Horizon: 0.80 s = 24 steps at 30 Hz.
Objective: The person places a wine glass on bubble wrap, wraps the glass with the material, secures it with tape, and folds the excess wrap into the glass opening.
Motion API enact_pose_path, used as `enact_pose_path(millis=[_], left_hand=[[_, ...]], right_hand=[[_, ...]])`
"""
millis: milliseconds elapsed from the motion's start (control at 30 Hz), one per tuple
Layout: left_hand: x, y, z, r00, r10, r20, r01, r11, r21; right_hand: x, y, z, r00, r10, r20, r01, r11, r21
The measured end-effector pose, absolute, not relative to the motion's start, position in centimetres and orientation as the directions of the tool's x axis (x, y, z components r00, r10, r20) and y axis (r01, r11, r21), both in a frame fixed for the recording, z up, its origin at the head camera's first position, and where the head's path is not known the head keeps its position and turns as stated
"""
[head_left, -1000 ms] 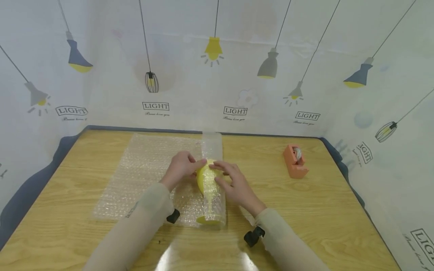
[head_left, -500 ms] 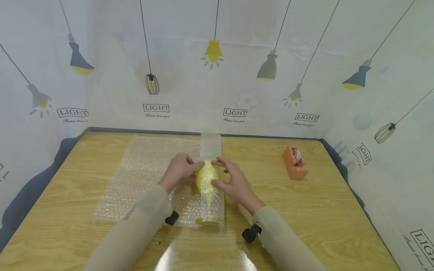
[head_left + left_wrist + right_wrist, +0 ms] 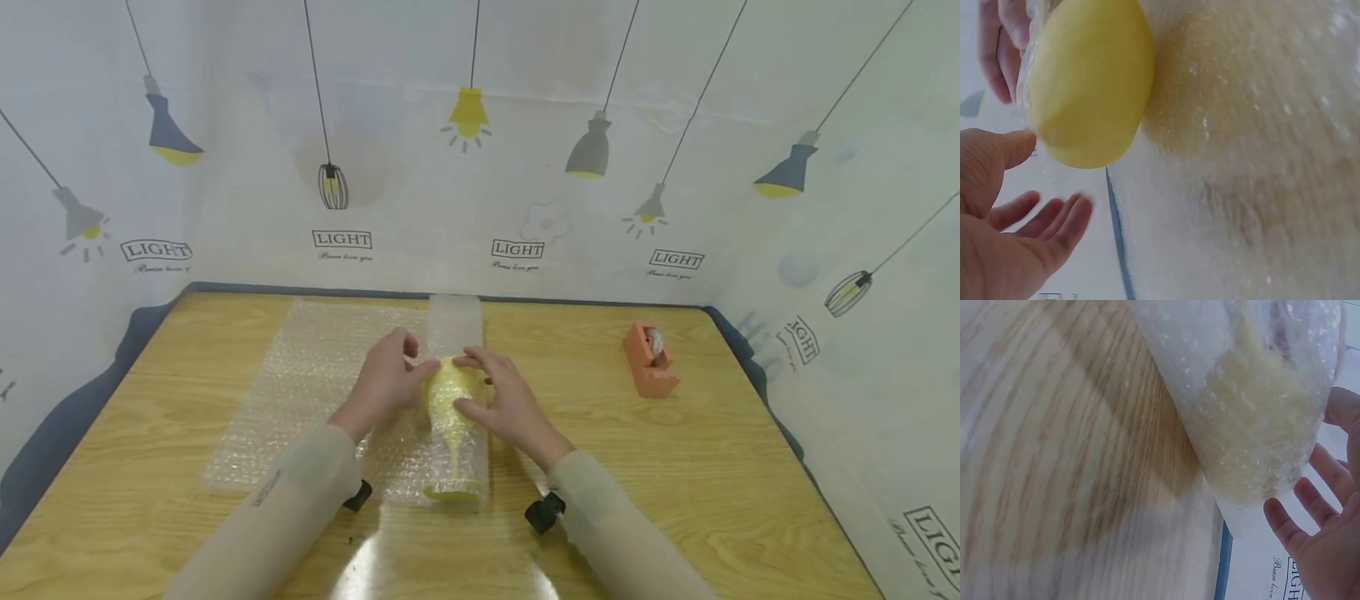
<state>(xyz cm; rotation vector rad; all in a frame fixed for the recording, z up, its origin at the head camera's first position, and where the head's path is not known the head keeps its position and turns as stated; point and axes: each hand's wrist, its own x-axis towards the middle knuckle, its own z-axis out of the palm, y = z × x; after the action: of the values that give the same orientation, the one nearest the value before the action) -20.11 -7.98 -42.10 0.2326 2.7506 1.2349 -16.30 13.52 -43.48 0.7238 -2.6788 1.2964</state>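
A yellow goblet (image 3: 442, 494) lies on a sheet of bubble wrap (image 3: 300, 375), its foot towards me and its bowl away. A fold of the wrap covers its right side; in the left wrist view the left of the bowl (image 3: 1094, 81) is bare. My left hand (image 3: 382, 379) has its thumb tip at the bowl's rim, the other fingers loosely apart from it. With thumb over the bowl and fingers at its rim and far side, my right hand (image 3: 510, 408) holds the wrap (image 3: 1260, 425) against the goblet.
An orange tape dispenser (image 3: 651, 360) with a roll of tape stands at the right on the wooden table (image 3: 600, 533). A printed sheet (image 3: 405, 150) with lamp drawings rises behind the table and along both sides.
The goblet and the wrap fold have shifted slightly left, and more of the bowl is under the wrap. My left hand has drawn back left, its fingers lifting off; my right hand has followed left.
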Motion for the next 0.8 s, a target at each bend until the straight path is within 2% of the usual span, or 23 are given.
enact_pose_path(millis=[67, 167, 233, 300, 467, 633, 800], left_hand=[[-19.7, -8.0, -41.9, -0.968, 0.236, 0.085, 0.226, 0.676, 0.702], [-19.0, -8.1, -41.7, -0.901, 0.351, 0.256, 0.434, 0.692, 0.577], [-18.7, -8.3, -41.7, -0.849, 0.427, 0.313, 0.529, 0.690, 0.494], [-18.4, -8.6, -41.8, -0.808, 0.498, 0.315, 0.589, 0.684, 0.430], [-17.9, -9.0, -42.3, -0.766, 0.600, 0.229, 0.639, 0.675, 0.370], [-17.8, -8.8, -42.6, -0.793, 0.589, 0.154, 0.597, 0.703, 0.387], [-17.9, -8.0, -42.2, -0.803, 0.576, 0.152, 0.586, 0.719, 0.374]], right_hand=[[-16.3, 13.4, -43.5, -0.884, -0.380, 0.273, -0.451, 0.538, -0.712], [-16.3, 13.4, -43.5, -0.883, -0.377, 0.279, -0.454, 0.537, -0.711], [-16.3, 13.4, -43.5, -0.883, -0.376, 0.281, -0.455, 0.536, -0.711], [-16.3, 13.4, -43.5, -0.881, -0.379, 0.283, -0.458, 0.536, -0.709], [-16.4, 13.4, -43.6, -0.881, -0.381, 0.281, -0.459, 0.542, -0.704], [-16.5, 13.4, -43.9, -0.888, -0.376, 0.263, -0.439, 0.526, -0.729], [-16.4, 13.8, -44.2, -0.924, -0.318, 0.214, -0.346, 0.453, -0.822]])
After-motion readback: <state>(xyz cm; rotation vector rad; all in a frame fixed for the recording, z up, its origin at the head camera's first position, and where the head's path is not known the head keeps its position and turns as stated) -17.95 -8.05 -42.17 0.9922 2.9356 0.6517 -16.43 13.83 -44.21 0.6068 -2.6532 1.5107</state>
